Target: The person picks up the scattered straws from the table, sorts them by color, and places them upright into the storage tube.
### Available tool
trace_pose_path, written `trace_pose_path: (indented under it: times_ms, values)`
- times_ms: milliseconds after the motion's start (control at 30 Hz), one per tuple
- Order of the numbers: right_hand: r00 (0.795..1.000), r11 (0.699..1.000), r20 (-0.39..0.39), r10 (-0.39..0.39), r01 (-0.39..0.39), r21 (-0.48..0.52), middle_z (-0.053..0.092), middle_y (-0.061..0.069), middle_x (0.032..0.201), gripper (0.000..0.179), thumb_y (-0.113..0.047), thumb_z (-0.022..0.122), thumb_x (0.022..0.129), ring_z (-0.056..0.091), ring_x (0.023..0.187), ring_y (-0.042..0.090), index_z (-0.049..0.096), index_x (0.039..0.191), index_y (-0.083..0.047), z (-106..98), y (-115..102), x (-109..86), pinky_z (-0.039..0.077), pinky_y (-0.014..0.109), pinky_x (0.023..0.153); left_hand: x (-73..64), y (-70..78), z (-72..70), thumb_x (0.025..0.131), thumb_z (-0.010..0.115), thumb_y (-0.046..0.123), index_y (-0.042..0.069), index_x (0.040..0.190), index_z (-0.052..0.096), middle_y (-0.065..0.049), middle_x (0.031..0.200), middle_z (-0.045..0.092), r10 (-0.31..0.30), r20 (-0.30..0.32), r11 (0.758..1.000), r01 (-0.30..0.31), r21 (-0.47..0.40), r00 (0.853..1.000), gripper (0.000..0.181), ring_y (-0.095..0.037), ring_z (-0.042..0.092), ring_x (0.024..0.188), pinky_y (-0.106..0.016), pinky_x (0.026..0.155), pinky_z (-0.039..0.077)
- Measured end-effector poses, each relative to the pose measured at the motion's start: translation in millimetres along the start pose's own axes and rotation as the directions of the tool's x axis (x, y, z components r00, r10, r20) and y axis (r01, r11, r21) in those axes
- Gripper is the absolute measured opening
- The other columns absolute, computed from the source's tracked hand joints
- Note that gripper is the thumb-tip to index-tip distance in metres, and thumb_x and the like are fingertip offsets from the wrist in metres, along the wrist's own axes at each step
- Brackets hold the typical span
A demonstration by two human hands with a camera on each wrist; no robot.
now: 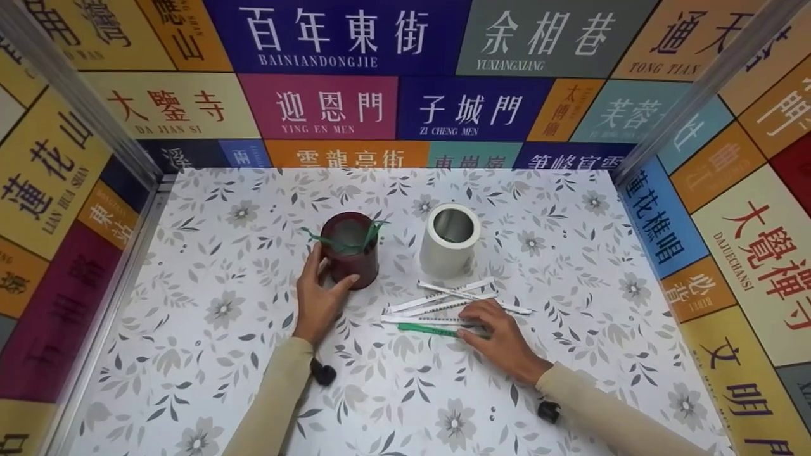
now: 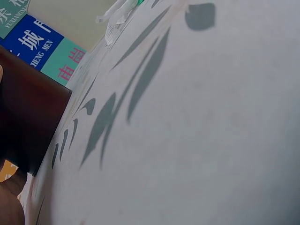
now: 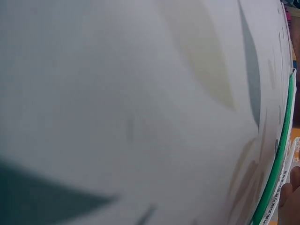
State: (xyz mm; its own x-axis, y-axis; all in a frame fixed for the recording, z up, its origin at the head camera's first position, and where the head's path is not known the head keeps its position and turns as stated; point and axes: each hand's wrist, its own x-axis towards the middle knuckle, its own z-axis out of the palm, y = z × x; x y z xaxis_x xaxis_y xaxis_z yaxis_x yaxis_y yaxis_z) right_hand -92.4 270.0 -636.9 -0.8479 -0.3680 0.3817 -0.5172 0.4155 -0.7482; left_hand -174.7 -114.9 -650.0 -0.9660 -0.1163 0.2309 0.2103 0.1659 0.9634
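A dark red cylindrical holder (image 1: 355,269) stands upright on the table, with thin green straws (image 1: 345,246) leaning out over its rim. My left hand (image 1: 320,304) grips it, fingers round its left side and thumb on the front. Right of it stands a white cylindrical holder (image 1: 447,256), its inside dark. In front lies a loose pile of white paper-wrapped straws (image 1: 437,310) with small print. A green wrapped straw (image 1: 427,329) lies along the pile's near edge. Over the pile's right side, my right hand (image 1: 500,339) has bent fingers, with a gap between thumb and forefinger beside the green straw.
The table (image 1: 380,392) has a white cover with grey leaves and flowers. Panels with coloured place-name signs (image 1: 336,104) enclose its back and both sides. Metal posts (image 1: 114,107) mark the corners. A small black device (image 1: 323,372) sits at each wrist.
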Motion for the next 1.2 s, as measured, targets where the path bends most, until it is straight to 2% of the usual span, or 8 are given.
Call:
trace_pose_path:
  times_ms: [133,300,367,567,767,933,1100,1200]
  values:
    - [0.997,0.993,0.027,-0.067,0.070,-0.097,0.074,0.002,0.123,0.029,-0.007,0.091,0.092,0.063,0.120,0.023,0.080,0.119,-0.007,-1,1,1.6,0.050,0.024,0.107,-1.0,-0.2,-0.7,0.090,0.095,0.020,0.010,0.175,0.030,-0.013,0.173,0.043,-0.008,-0.014,1.000,0.008,-0.007,1.000,0.107,-0.026,0.044,0.158,-0.043,0.126,0.043]
    - [0.987,0.959,0.108,-0.119,0.142,-0.247,0.074,-0.005,0.123,0.031,-0.017,0.093,0.091,0.060,0.121,0.020,0.082,0.120,-0.013,-2,1,0.9,0.048,0.036,0.107,-2.8,0.5,-0.4,0.089,0.095,0.013,0.010,0.175,0.029,-0.015,0.173,0.042,-0.029,-0.019,0.999,0.028,-0.043,0.999,0.108,-0.029,0.044,0.158,-0.044,0.126,0.043]
    - [0.983,0.948,0.130,-0.127,0.159,-0.277,0.074,-0.007,0.122,0.030,-0.020,0.093,0.091,0.059,0.121,0.018,0.082,0.119,-0.014,-2,2,1.5,0.047,0.037,0.107,-2.8,1.1,-0.2,0.088,0.095,0.010,0.009,0.175,0.029,-0.016,0.173,0.041,-0.035,-0.020,0.998,0.034,-0.058,0.999,0.109,-0.030,0.043,0.158,-0.045,0.127,0.042]
    - [0.970,0.928,0.164,-0.178,0.221,-0.301,0.074,-0.008,0.116,0.025,-0.019,0.093,0.092,0.060,0.117,0.018,0.082,0.114,-0.015,0,7,4.6,0.048,0.039,0.103,-2.1,0.0,-0.7,0.088,0.095,0.010,0.009,0.174,0.030,-0.015,0.174,0.041,-0.022,-0.024,0.998,0.020,-0.060,0.999,0.108,-0.029,0.042,0.159,-0.046,0.127,0.042]
    - [0.962,0.915,0.173,-0.211,0.256,-0.312,0.072,-0.007,0.108,0.017,-0.018,0.093,0.092,0.059,0.112,0.019,0.083,0.107,-0.017,-2,7,5.8,0.046,0.041,0.098,-1.4,-1.2,-1.3,0.091,0.095,0.020,0.009,0.175,0.030,-0.015,0.174,0.040,-0.001,-0.016,1.000,0.001,-0.004,1.000,0.107,-0.032,0.044,0.158,-0.045,0.127,0.042]
    - [0.951,0.900,0.211,-0.226,0.287,-0.329,0.070,-0.005,0.105,0.015,-0.015,0.091,0.093,0.058,0.109,0.021,0.083,0.107,-0.015,-4,5,5.5,0.046,0.041,0.096,-1.0,1.2,-0.3,0.092,0.094,0.023,0.009,0.175,0.028,-0.014,0.175,0.039,-0.005,-0.011,1.000,0.005,0.029,1.000,0.107,-0.033,0.045,0.157,-0.044,0.126,0.043]
    - [0.937,0.867,0.265,-0.227,0.318,-0.384,0.069,-0.004,0.101,0.013,-0.012,0.089,0.093,0.058,0.106,0.022,0.082,0.104,-0.014,-6,-1,9.3,0.048,0.041,0.092,0.2,1.7,1.7,0.091,0.094,0.023,0.009,0.175,0.029,-0.014,0.175,0.040,-0.010,-0.010,1.000,0.010,0.027,1.000,0.107,-0.031,0.045,0.158,-0.043,0.125,0.044]
    - [0.926,0.834,0.310,-0.216,0.340,-0.435,0.068,-0.003,0.098,0.011,-0.011,0.089,0.093,0.057,0.103,0.022,0.081,0.100,-0.015,-6,-6,15.2,0.050,0.041,0.088,0.3,1.5,2.0,0.091,0.095,0.022,0.009,0.175,0.030,-0.014,0.174,0.040,-0.011,-0.016,1.000,0.011,0.025,1.000,0.107,-0.031,0.045,0.158,-0.045,0.126,0.044]
